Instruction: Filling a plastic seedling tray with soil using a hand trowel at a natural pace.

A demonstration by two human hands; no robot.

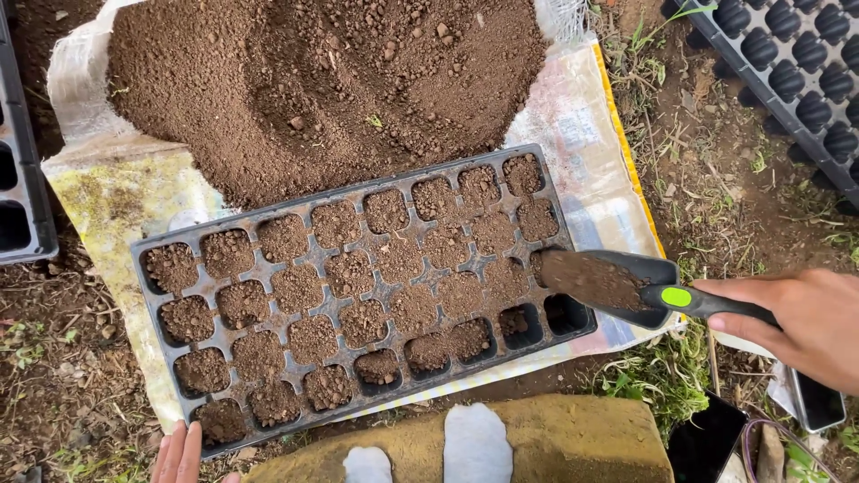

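Seed tray [268,268] at centre, cells mostly filled with soil, two at 4 o'clock nearly empty. Right hand [805,322] fingers wrapped round a soil-loaded trowel [599,282] at 3 o'clock; left hand [179,456], fingers together, touches the tray's 7 o'clock corner. Soil pile [331,80] on a white-yellow printed sack [582,152] at 12 o'clock.

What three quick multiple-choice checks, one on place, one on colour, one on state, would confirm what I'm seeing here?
1. Where is the loaded trowel?
A. Over the soil pile
B. At the right end of the seed tray
C. On the bare ground

2. What colour is the spot on the trowel's handle?
A. Red
B. White
C. Bright green

3. What state is the cell at the tray's near right corner in?
A. Empty
B. Heaped with soil
C. Holding a seedling

Answers: 1 B, the right hand holds its blade over that end. 2 C, a green oval shows by the fingers. 3 A, it looks dark and hollow, while most other cells hold soil.
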